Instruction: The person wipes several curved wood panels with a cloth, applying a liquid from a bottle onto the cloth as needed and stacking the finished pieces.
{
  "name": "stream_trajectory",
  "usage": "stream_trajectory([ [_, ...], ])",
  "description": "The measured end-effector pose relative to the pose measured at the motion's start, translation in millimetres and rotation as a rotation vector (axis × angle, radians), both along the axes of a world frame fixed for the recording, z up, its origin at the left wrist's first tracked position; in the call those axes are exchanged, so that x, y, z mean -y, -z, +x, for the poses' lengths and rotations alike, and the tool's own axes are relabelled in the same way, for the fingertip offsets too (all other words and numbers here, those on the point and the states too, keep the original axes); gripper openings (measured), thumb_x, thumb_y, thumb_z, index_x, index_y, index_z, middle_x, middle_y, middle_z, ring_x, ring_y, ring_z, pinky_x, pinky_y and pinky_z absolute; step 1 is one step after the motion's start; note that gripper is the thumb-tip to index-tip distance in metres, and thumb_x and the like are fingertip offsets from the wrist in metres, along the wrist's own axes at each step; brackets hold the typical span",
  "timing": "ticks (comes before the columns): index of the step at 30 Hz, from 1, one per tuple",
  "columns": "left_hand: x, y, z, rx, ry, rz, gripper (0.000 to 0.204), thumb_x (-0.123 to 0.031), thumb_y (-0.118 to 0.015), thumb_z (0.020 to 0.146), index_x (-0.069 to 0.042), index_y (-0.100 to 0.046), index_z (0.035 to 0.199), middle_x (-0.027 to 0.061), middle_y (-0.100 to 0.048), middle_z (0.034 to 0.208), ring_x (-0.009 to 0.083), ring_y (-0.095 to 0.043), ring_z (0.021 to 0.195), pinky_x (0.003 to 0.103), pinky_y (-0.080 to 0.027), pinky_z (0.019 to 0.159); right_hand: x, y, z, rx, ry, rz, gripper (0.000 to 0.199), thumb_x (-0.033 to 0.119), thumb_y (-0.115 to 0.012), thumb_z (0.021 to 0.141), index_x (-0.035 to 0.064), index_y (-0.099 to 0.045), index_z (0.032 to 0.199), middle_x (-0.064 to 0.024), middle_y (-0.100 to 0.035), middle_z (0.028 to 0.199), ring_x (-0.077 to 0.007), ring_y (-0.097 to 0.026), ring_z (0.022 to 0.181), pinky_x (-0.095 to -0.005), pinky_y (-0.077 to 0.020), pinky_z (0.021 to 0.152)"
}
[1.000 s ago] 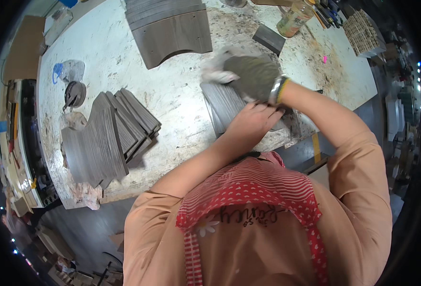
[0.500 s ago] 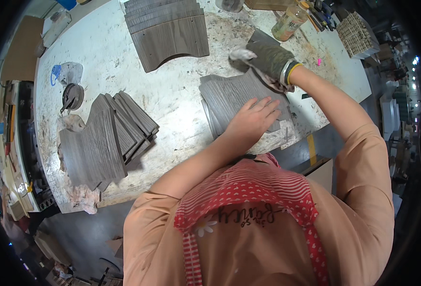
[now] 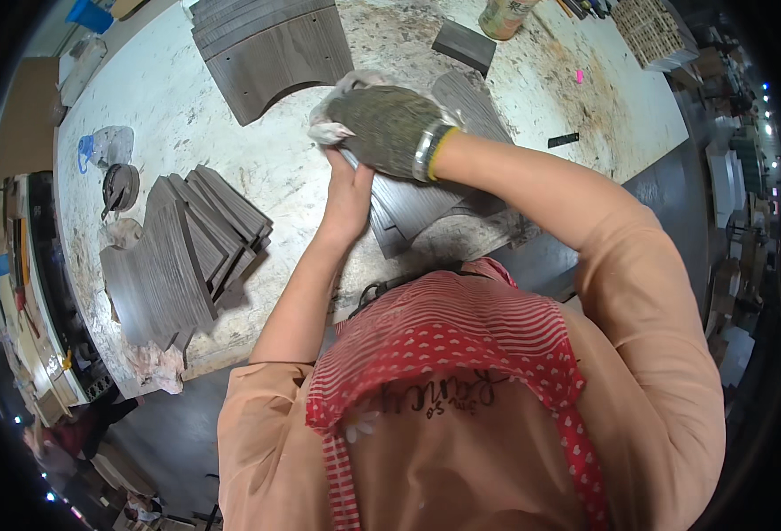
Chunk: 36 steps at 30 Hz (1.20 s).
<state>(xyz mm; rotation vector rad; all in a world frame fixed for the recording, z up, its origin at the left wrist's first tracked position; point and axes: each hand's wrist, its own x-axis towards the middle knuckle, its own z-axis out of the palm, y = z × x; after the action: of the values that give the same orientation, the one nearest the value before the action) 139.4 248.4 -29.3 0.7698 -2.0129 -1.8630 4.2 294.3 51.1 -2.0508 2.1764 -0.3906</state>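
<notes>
My right hand (image 3: 389, 131), in a dark green knit glove, presses a crumpled whitish rag (image 3: 327, 132) against the edge of a grey wood-grain panel (image 3: 417, 203). Just below the glove, my bare left hand (image 3: 348, 202) grips the left side of that panel, its thumb along the edge and its fingertips partly hidden. Other grey panels lie beneath and beside it; one curved piece (image 3: 472, 102) shows behind the right wrist.
At the far side stands a row of overlapping grey panels (image 3: 275, 57). Another fanned stack (image 3: 162, 265) lies on the left, near a round dark tin (image 3: 121, 188). A black block (image 3: 464, 48), a bottle (image 3: 505, 16) and a basket (image 3: 647, 34) are at the far right.
My gloved hand has moved left with the rag, from the panel's right end to its left side. My left hand has gone from lying flat on the panel to gripping its edge.
</notes>
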Motion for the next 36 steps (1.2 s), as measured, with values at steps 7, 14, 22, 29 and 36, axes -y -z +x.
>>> stream_trajectory([
  [7, -11, -5, -5, -0.032, -0.119, -0.263, 0.066, -0.022, -0.047, 0.094, 0.012, -0.014, 0.141, 0.0303, -0.023, 0.146, 0.0384, -0.021, 0.139, 0.039, -0.017, 0.114, -51, -17, -80, -0.02, 0.13, 0.083, 0.038, 0.011, -0.057, 0.077, 0.005, -0.058, 0.115, -0.0158, -0.062, 0.112, -0.031, -0.06, 0.103, -0.0374, -0.0451, 0.092],
  [14, 9, -4, -16, -0.152, 0.128, -0.6, 0.067, -0.034, -0.069, 0.077, -0.002, -0.046, 0.13, 0.0211, -0.034, 0.143, 0.0471, -0.03, 0.131, 0.05, -0.03, 0.106, -104, -17, 2, 0.135, -0.171, -0.059, 0.015, 0.008, -0.056, 0.08, 0.0072, -0.063, 0.093, -0.0154, -0.066, 0.096, -0.026, -0.062, 0.096, -0.0391, -0.0439, 0.094],
  [22, 4, -5, -26, -0.056, 0.054, -0.917, 0.046, -0.017, -0.059, 0.086, 0.0, -0.048, 0.127, 0.0204, -0.045, 0.126, 0.0365, -0.044, 0.118, 0.04, -0.034, 0.103, -125, -7, 11, 0.014, -0.196, 0.022, 0.013, 0.004, -0.051, 0.086, 0.0035, -0.064, 0.089, -0.0107, -0.065, 0.08, -0.0203, -0.064, 0.071, -0.032, -0.0526, 0.069],
  [29, 0, -21, -18, -0.019, 0.108, -0.875, 0.037, -0.013, -0.045, 0.093, 0.004, -0.047, 0.125, 0.0238, -0.046, 0.128, 0.0405, -0.038, 0.124, 0.046, -0.029, 0.107, -145, -24, -2, 0.026, -0.082, 0.15, 0.021, 0.014, -0.05, 0.089, 0.0067, -0.066, 0.1, -0.0127, -0.067, 0.085, -0.0234, -0.067, 0.079, -0.0362, -0.0529, 0.073],
  [36, 0, -20, -24, -0.076, 0.167, -0.913, 0.044, -0.013, -0.052, 0.087, 0.0, -0.047, 0.127, 0.0217, -0.044, 0.131, 0.0388, -0.039, 0.125, 0.043, -0.029, 0.109, -129, -1, 38, -0.014, -0.243, -0.047, 0.016, 0.003, -0.05, 0.083, 0.0019, -0.064, 0.091, -0.0107, -0.067, 0.08, -0.0209, -0.064, 0.061, -0.0356, -0.0525, 0.055],
])
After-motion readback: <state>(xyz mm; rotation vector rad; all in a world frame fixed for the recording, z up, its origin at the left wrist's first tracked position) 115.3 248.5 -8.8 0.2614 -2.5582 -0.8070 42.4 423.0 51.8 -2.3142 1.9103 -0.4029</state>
